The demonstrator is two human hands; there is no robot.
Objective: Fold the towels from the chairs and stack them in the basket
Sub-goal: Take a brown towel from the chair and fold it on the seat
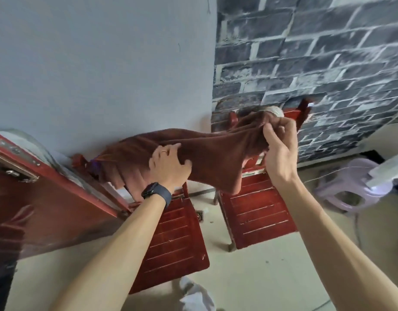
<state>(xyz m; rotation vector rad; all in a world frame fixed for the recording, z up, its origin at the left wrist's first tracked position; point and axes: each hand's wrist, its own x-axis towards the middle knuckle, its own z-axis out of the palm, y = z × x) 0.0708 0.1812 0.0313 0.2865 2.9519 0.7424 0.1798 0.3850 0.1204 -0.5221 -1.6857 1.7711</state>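
The person holds a brown towel (216, 158) up in the air with both bare hands, above and in front of two red slatted chairs. The left grip (168, 163) is clenched into the middle of the cloth, fingers spread over the top and thumb tucked in, bunching the fabric under the palm. A thin ring (164, 151) shows on one finger, and a dark watch (156, 193) sits on that wrist. The right grip (280, 142) is higher and further right, pinching the towel's upper edge between curled fingers and thumb. The cloth runs stretched between the two hands. From the left grip it falls in pleated folds toward the back of the left chair (173, 239), and its right part sags over the back of the right chair (258, 212). Whether the hanging folds touch either chair cannot be told.

The two chairs stand side by side on the pale floor (272, 277), with their backs toward the far wall. Something pale and blurred lies at the top of the right chair's back, just behind the right grip. The wall is plain grey (92, 63) on the left and covered in a dark brick pattern (317, 63) on the right. A large red panel (47, 209) with metal fittings fills the left side. A lilac plastic stool (350, 189) stands at the right, well apart from the chairs. A crumpled white cloth (193, 292) lies on the floor at the near edge.
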